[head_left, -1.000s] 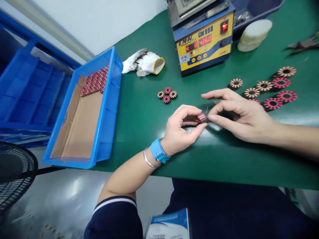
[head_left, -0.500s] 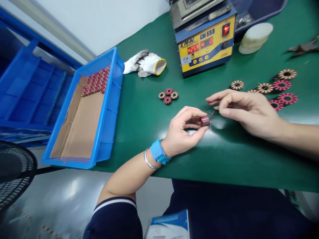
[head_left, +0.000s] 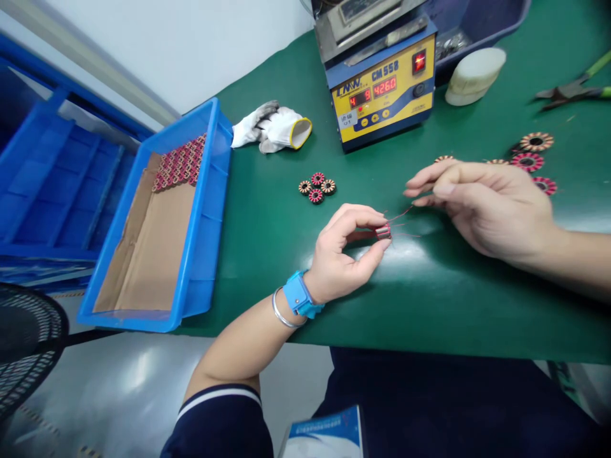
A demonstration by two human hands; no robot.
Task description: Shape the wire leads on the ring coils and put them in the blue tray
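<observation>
Above the green table (head_left: pixel 258 273), the right hand (head_left: pixel 501 207) is held with fingers curled toward the thumb, and by the left hand (head_left: pixel 341 254), at two o'clock from its blue wristband (head_left: pixel 298 294), a small wound core (head_left: pixel 383 232) is pinched. Probably light and stiff, it is best held by its sides, clear of the thin red wires (head_left: pixel 401 214), which may be easily bent. Its far face is hidden, and whether a wire is pinched by the right fingertips cannot be told.
</observation>
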